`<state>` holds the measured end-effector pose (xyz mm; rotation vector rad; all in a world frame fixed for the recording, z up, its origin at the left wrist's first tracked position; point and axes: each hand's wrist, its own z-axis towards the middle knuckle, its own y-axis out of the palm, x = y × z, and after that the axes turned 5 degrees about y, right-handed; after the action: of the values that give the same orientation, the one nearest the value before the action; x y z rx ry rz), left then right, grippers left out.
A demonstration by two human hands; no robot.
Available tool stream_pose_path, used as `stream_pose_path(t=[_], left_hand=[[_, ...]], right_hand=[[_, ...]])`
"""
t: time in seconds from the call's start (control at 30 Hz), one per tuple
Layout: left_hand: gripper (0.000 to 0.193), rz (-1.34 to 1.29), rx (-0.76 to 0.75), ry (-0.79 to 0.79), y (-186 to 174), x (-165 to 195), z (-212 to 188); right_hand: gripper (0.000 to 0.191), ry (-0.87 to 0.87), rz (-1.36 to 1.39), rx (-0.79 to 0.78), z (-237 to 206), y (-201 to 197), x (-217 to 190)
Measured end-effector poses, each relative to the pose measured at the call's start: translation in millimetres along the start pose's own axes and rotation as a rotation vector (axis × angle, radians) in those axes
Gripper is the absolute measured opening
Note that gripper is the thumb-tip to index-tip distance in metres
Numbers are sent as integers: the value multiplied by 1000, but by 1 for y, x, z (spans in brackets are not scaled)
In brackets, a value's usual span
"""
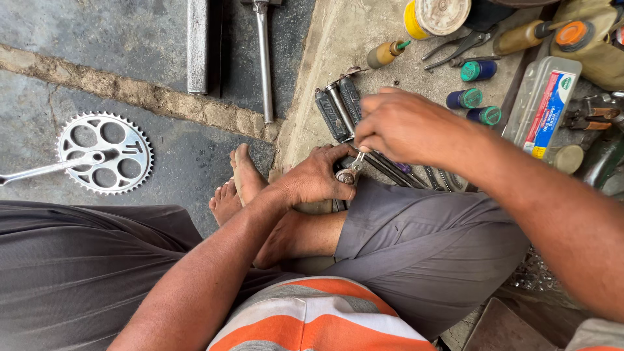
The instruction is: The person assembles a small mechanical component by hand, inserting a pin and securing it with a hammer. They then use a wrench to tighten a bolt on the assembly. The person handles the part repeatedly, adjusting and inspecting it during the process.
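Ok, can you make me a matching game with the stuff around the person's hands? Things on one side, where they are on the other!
Things:
1. chainring with crank
2. long metal rod
3. small blue bottles with green caps
4. pedal

Places:
A. right of the hands, on the concrete ledge
B. far left, on the dark floor
C. just above the left hand
D. top middle, lying straight up and down

Pairs: 1-B, 2-D, 3-A, 4-C
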<state>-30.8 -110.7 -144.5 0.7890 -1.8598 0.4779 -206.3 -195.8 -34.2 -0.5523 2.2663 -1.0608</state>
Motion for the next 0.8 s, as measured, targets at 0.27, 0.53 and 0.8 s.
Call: stream_pose_path(t=[0.27,0.53,0.8], left_hand=[[69,66,101,40,12,-10,-1],[66,78,140,59,18,-12,-1],[62,-10,127,111,22,-3,-5]], right_hand=[[22,481,282,182,-54,47,-13],[28,881,879,100,-69,86,-53],[23,695,990,90,-94,78,-41]])
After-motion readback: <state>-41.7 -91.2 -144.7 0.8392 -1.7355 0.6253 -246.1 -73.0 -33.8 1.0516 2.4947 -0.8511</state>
